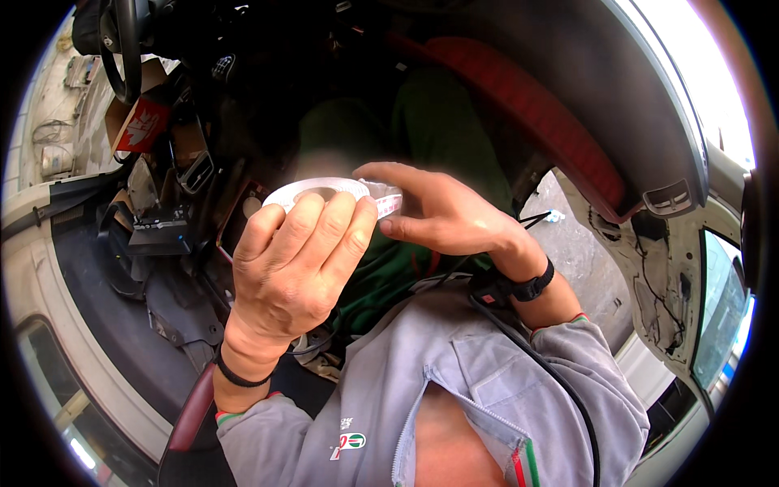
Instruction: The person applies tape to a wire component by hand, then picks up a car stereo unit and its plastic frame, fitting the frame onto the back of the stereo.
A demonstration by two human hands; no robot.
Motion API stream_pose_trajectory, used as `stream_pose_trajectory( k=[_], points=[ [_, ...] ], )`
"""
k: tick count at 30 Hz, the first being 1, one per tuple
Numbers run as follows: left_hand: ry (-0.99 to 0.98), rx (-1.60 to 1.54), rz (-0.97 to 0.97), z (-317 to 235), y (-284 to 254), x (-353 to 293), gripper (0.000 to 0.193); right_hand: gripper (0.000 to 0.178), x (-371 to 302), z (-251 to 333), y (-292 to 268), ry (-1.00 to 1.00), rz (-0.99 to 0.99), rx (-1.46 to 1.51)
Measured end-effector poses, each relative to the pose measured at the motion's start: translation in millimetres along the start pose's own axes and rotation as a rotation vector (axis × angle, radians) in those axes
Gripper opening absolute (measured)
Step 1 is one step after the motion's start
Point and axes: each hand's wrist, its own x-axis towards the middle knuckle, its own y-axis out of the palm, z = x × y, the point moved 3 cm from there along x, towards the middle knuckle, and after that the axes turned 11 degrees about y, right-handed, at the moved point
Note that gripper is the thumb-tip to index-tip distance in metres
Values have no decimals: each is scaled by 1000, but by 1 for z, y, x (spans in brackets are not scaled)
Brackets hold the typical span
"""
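My left hand [296, 260] is wrapped round a roll of white tape [277, 193], its knuckles toward me and the roll's round opening partly in sight. A short strip with reddish print [390, 204] sticks out from the roll's right side. Around that strip's end, the thumb and forefinger of my right hand [450, 213] stand apart in a curve. The other right fingers are mostly hidden, and I cannot tell whether they touch the strip. Both hands are in front of my chest, above my green trousers [377, 280].
I am sitting in a vehicle cabin. A steering wheel [126, 57] is at the far left, with a red box [142, 123] and loose dark parts [162, 231] below it. A dark red-trimmed panel [527, 105] curves along the right, near an open door [661, 276]. A black cable [560, 377] crosses my jacket.
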Motion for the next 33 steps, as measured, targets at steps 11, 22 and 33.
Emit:
stream_pose_trajectory(
  k=[11, 22, 33],
  points=[
    [34, 41, 9, -4, 1, 1, 27, 46, 2, -7, 5, -138, -153, -41],
    [54, 200, 61, -11, 2, 3, 27, 46, -7, 2, 2, -77, -170, -35],
    [66, 211, 69, -9, 5, 8, 28, 48, -11, -3, -3, -15, -84, 83]
  ],
)
